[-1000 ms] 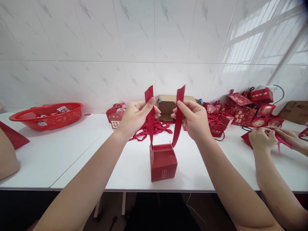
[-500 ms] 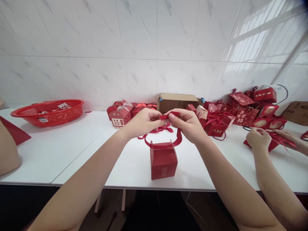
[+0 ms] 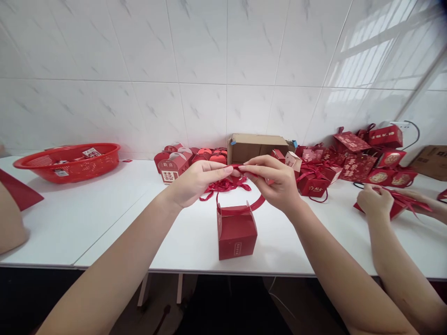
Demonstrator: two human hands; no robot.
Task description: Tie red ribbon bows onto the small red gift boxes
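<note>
A small red gift box (image 3: 237, 232) stands upright near the front edge of the white table. A red ribbon (image 3: 257, 204) passes through its top and rises to my hands. My left hand (image 3: 206, 179) pinches the ribbon between thumb and fingers, above and left of the box. Close beside it, my right hand (image 3: 274, 179) grips the same ribbon from the right. The fingertips nearly meet, and the exact fold between them is partly hidden. Behind my hands, a heap of loose red ribbons (image 3: 226, 185) lies on the table.
At the left is a red plastic basket (image 3: 80, 170). Several red boxes (image 3: 171, 167) and an open cardboard box (image 3: 258, 139) stand along the wall. Finished-looking red boxes (image 3: 377, 153) are piled at right, near a co-worker's hands (image 3: 379, 202) holding ribbon. Another person's arm (image 3: 10, 223) shows at left.
My right hand has turned, its fingers now reaching over toward the left. The ribbon between my hands is drawn narrower. The box stays in place.
</note>
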